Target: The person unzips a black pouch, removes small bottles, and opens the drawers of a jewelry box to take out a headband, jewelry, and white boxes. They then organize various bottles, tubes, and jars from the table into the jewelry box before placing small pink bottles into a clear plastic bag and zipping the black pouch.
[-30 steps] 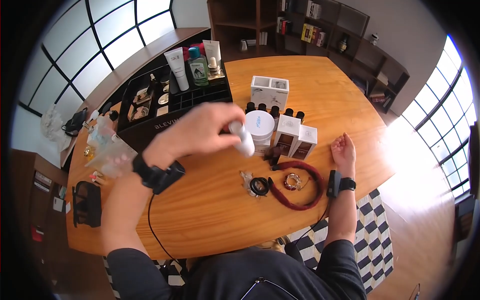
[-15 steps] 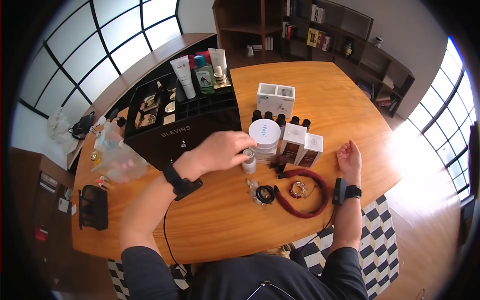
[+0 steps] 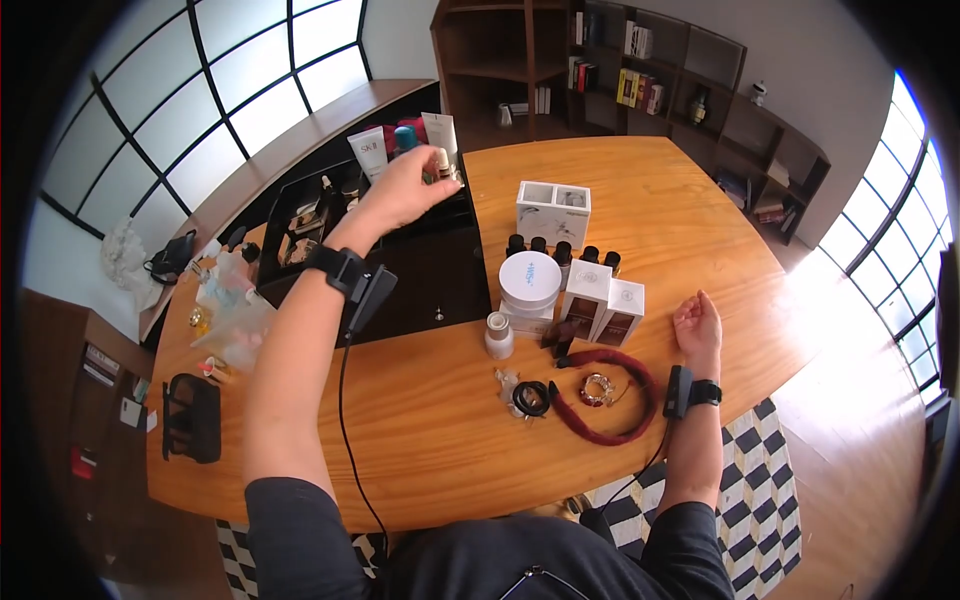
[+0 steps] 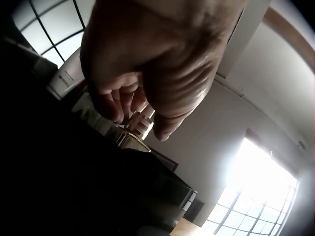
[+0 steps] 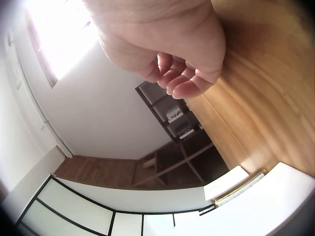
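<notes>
In the head view my left hand point(image 3: 405, 190) reaches over the black organizer box point(image 3: 400, 300), at a small gold bottle with a pale cap point(image 3: 444, 163). The left wrist view has the thumb and fingers on either side of the bottle's cap point(image 4: 141, 124), with the bottle standing in the box. Beside it are a white tube point(image 3: 369, 152), a teal-capped bottle point(image 3: 405, 137) and another pale tube point(image 3: 440, 132). My right hand point(image 3: 698, 325) rests at the table's right side, its fingers loosely curled around nothing.
A white bottle point(image 3: 499, 336) stands before a round white jar point(image 3: 530, 278), near white boxes point(image 3: 588, 290), dark-capped bottles and a two-hole holder point(image 3: 553, 212). A dark red headband point(image 3: 610, 437), black hair ties point(image 3: 530, 399), a plastic bag point(image 3: 240, 335) and a black case point(image 3: 192, 418) lie around.
My left hand set the white bottle upright beside the round jar, released it, then moved up and away to the gold bottle in the organizer. The right hand stays put.
</notes>
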The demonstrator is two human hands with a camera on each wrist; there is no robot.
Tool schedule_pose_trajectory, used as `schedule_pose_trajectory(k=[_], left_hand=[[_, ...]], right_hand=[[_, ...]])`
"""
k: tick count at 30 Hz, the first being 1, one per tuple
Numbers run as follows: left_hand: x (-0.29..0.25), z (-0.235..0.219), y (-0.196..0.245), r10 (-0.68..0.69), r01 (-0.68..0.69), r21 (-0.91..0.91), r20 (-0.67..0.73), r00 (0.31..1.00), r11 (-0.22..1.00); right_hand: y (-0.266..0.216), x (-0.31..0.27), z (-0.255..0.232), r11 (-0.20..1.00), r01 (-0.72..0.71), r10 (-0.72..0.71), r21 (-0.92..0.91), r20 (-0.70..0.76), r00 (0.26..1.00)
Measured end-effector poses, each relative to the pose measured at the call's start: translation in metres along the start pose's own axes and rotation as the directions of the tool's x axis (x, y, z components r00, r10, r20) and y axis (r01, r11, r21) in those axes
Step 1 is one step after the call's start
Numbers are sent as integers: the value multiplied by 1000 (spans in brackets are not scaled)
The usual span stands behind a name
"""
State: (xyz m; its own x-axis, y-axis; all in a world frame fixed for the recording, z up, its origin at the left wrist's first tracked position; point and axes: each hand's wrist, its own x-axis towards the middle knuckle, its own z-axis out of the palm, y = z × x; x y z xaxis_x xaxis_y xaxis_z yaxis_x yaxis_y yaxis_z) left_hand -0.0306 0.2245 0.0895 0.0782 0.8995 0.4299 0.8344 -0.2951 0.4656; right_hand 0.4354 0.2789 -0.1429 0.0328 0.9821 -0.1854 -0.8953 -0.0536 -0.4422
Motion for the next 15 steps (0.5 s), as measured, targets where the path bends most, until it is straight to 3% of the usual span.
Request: schedule_pose_trajectory(k=[1,4,10,15], left_hand=[[3,3,-2,3,-4,36,33,999,999],[5,9,-7,42,-38,47,-90,995,998],[1,-12,3,105,-105,12,-190,976,994],[-11,-41,51,179,-191,-16,-280,943,981]], right_hand=[[0,-1,0,1000,1,-1,0,8,1000],[0,-1,1,1000,-3,3,4,0,1000],[-1,5,-5,1000,-26,26,2,8,1000],[-1,-1,1,1000,-14,13,3,25,1000]])
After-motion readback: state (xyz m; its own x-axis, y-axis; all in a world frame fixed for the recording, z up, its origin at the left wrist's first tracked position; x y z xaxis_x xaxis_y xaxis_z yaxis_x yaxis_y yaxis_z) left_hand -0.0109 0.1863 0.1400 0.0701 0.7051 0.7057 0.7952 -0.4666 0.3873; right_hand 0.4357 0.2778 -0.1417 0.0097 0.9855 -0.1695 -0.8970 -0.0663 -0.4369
